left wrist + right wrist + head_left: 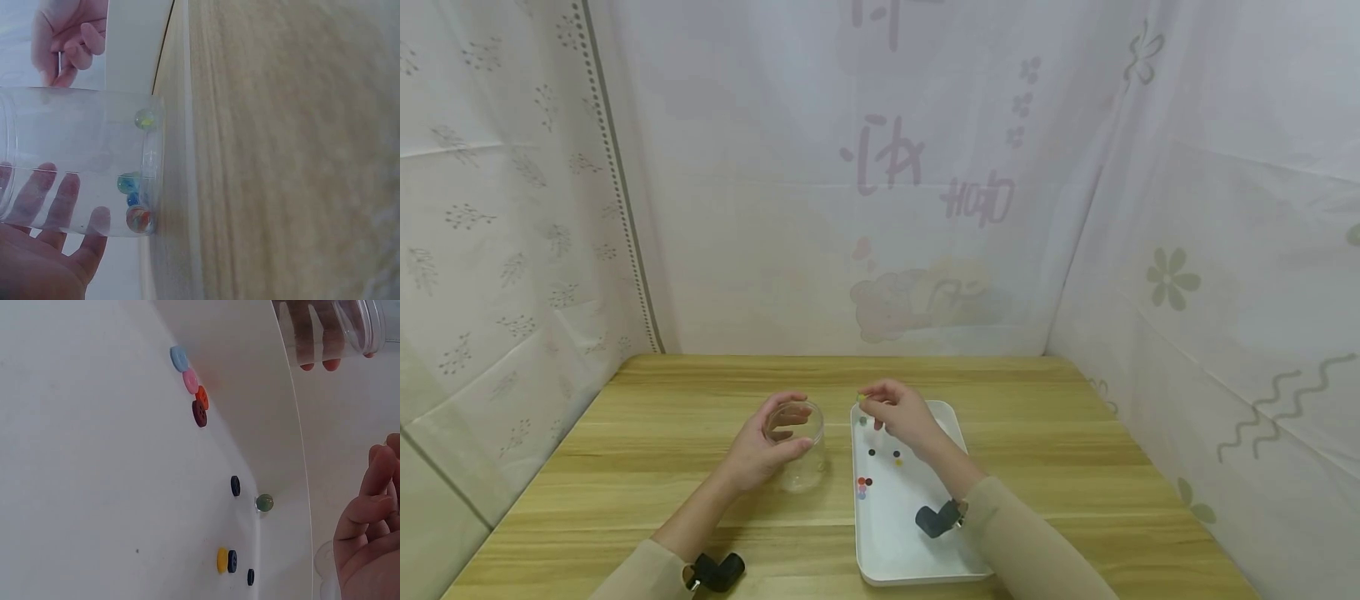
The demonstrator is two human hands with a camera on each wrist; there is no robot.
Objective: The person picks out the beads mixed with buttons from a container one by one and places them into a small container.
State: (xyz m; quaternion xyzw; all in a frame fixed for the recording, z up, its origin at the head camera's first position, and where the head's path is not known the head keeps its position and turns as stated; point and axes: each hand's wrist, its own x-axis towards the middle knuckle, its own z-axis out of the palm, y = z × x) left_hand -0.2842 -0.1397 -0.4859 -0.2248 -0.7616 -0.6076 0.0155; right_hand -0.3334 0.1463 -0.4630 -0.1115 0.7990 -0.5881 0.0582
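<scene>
My left hand (752,454) grips a clear plastic jar (806,477) that stands on the table, left of the white tray. Inside it, the left wrist view shows several glass marbles at the bottom, among them a yellow-green marble (145,119) and an orange-streaked marble (138,219). Above the tray's far left corner, my right hand (904,414) pinches a small yellow-green thing (861,398) at the fingertips, mostly hidden by them. Below it in the tray lies a green marble (265,502) against the wall.
Several buttons lie in the white tray (895,575): a yellow button (222,560) near dark ones, and a row with a light blue button (179,359), pink, orange and maroon. The wooden table (1060,483) extends around the tray, with curtains behind and at the sides.
</scene>
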